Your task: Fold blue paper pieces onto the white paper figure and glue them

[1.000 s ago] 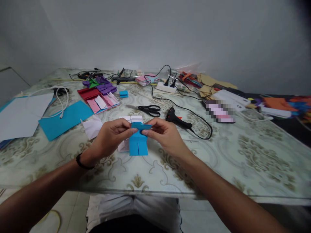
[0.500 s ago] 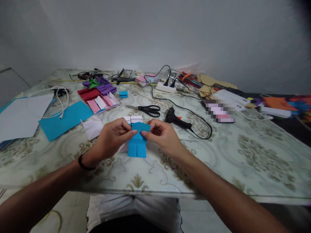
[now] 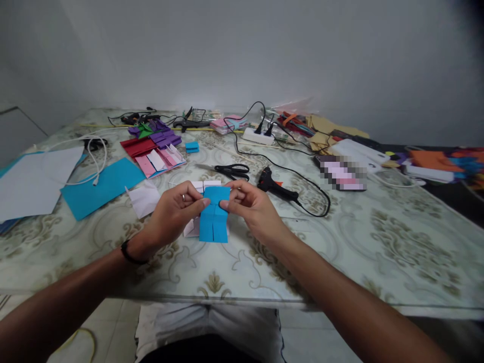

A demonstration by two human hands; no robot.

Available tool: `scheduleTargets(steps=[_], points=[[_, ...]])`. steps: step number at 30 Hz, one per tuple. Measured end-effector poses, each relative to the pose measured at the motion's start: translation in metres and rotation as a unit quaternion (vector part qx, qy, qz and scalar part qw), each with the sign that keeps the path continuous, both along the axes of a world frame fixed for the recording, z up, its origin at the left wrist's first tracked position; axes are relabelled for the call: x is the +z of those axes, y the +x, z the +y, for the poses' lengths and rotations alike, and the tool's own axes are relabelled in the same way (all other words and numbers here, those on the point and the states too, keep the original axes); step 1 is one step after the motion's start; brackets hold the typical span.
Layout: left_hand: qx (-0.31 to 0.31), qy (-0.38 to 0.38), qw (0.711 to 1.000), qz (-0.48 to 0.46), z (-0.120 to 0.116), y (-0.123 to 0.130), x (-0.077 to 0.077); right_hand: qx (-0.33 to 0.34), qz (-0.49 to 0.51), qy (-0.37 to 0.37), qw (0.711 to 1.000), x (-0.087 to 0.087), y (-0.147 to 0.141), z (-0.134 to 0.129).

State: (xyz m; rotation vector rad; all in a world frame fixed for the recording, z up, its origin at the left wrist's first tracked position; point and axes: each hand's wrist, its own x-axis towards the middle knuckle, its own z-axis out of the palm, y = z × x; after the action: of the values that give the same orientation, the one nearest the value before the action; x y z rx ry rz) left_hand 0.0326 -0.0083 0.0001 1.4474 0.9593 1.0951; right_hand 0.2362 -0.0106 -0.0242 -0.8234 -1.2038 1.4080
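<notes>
A creased blue paper (image 3: pixel 214 222) with slits cut from its near edge is held up in front of me. My left hand (image 3: pixel 181 207) pinches its left edge between thumb and fingers. On the opposite edge, my right hand (image 3: pixel 247 206) grips it the same way. Behind and under the blue paper lies folded white paper (image 3: pixel 192 228), partly hidden by it and my hands. Black-handled scissors (image 3: pixel 231 171) rest just beyond my hands, blades pointing left. A black glue gun (image 3: pixel 278 186) lies to the right of them.
On the left are blue paper (image 3: pixel 102 189), white sheets (image 3: pixel 38 181), and a small white piece (image 3: pixel 144 199). Folded pink paper (image 3: pixel 153 164) sits farther back. A white power strip (image 3: pixel 258 136) with black cords stands behind the scissors; a phone (image 3: pixel 340 174) lies at right.
The top part of the blue paper, tilted before, now sits straighter and flatter between my fingers. My left hand has shifted slightly left; both hands keep their grip.
</notes>
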Motion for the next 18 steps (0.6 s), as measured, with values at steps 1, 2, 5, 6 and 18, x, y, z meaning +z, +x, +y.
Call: scheduleTargets(steps=[1,2,5,6,18], points=[[0.002,0.002,1.0,0.001,0.0002,-0.0004,-0.0003,0.001,-0.001,0.001,1.0,-0.0003,0.0004,0.0004],[0.002,0.005,1.0,0.003,0.0005,-0.0008,-0.0005,0.002,-0.005,0.0,1.0,-0.0005,0.0009,0.0008],[-0.003,0.01,1.0,0.008,0.0008,-0.0018,-0.0008,-0.004,-0.017,-0.003,1.0,-0.0013,0.002,0.0015],[-0.003,0.01,1.0,0.007,0.0007,-0.002,-0.0008,-0.007,-0.022,-0.002,1.0,-0.0015,0.0023,0.0016],[0.001,-0.004,1.0,0.003,-0.0001,-0.0014,-0.0029,-0.009,-0.027,0.032,0.999,0.0006,0.0018,0.0003]])
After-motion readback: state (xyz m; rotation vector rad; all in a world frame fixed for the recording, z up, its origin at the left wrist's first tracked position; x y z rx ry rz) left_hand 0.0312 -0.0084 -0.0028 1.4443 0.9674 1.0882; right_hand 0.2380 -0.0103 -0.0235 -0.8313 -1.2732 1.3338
